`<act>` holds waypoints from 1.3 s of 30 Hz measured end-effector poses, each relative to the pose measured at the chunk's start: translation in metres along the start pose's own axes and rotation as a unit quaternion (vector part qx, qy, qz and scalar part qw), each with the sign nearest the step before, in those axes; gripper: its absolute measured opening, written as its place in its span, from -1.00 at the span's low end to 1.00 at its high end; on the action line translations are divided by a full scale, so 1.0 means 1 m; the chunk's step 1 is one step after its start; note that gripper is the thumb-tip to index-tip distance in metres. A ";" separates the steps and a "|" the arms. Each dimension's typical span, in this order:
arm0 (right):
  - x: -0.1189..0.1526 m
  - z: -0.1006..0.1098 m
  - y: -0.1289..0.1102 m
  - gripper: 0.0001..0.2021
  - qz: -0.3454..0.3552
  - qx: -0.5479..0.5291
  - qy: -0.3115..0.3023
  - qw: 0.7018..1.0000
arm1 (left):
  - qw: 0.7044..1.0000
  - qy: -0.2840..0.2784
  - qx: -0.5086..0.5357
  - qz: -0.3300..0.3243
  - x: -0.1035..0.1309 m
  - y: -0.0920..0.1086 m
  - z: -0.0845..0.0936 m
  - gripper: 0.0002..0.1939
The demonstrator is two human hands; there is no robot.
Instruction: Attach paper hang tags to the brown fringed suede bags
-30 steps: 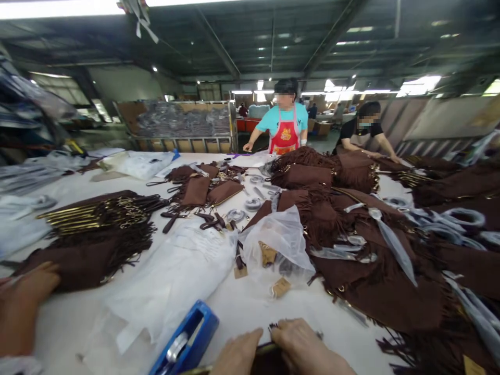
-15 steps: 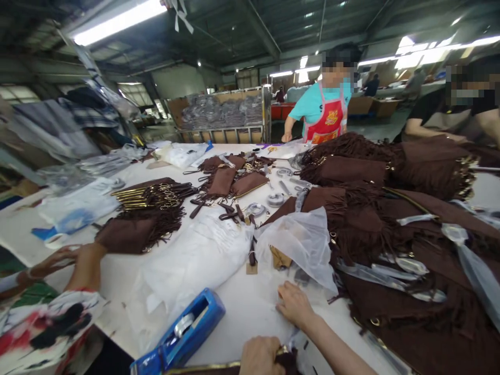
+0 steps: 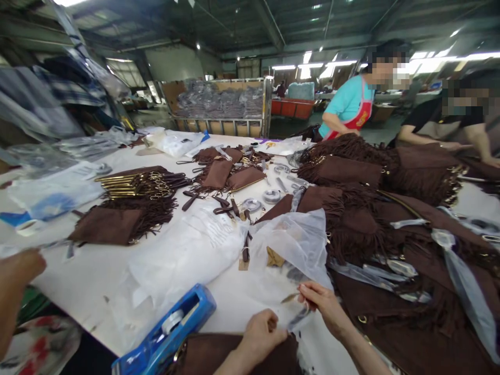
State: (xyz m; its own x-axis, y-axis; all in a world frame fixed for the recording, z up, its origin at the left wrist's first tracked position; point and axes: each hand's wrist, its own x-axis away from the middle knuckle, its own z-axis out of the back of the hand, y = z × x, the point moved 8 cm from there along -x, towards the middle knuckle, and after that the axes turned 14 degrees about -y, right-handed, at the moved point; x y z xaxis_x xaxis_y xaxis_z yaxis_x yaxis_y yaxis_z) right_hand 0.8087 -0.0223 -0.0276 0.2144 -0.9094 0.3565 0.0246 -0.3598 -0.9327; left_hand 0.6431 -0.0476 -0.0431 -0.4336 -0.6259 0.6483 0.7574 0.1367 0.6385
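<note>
While pinched between thumb and forefinger of the right hand (image 3: 326, 307), small flat tag (image 3: 289, 298) held just above the white table (image 3: 94, 271), at about 5 o'clock of the view. Right grip together on that tag, with a strip of clear film (image 3: 299, 317) hanging below the fingers. Left hand (image 3: 260, 336) at 6 o'clock, grip curled closed on the edge of a brown suede piece (image 3: 230, 354) lying at the near table edge; fingers bent under, so what exactly sits inside them cannot be told. Just beyond both hands, toward 12 o'clock, clear plastic bag (image 3: 292, 245) with a tan tag inside. Toward 7 o'clock, blue tape dispenser (image 3: 167, 330), beside the suede piece. Toward 3 o'clock, heap of brown fringed bags (image 3: 390, 229) mixed with clear wrappers. Toward 10 o'clock, stack of gold-edged brown pieces (image 3: 133, 185) and a flat fringed pouch (image 3: 113, 224). At 9 o'clock, edge of view, another person's hand (image 3: 17, 268) over the table edge. Far side of the table, toward 1 o'clock, person in a red apron (image 3: 351, 112).
</note>
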 end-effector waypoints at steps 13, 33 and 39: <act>0.015 -0.025 -0.024 -0.62 0.013 -0.097 -0.037 0.994 | 0.949 0.069 0.252 -0.175 -0.011 0.054 0.036 -0.81; 0.099 -0.065 -0.064 -0.53 0.502 0.544 0.121 0.661 | 0.894 -0.040 0.421 -0.148 0.003 0.076 0.008 -0.58; 0.094 -0.066 -0.043 -0.62 0.464 0.448 0.106 0.757 | 0.902 0.013 0.414 -0.125 0.002 0.064 0.020 -0.74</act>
State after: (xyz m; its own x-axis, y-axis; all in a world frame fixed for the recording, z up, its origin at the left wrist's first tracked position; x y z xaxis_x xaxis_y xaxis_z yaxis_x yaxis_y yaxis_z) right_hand 0.7635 -0.1057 0.0493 0.3864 -0.7307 -0.5629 0.6320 0.6542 -0.4154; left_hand 0.6810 -0.0242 0.0075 -0.5203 -0.7333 0.4376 0.0088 0.5078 0.8614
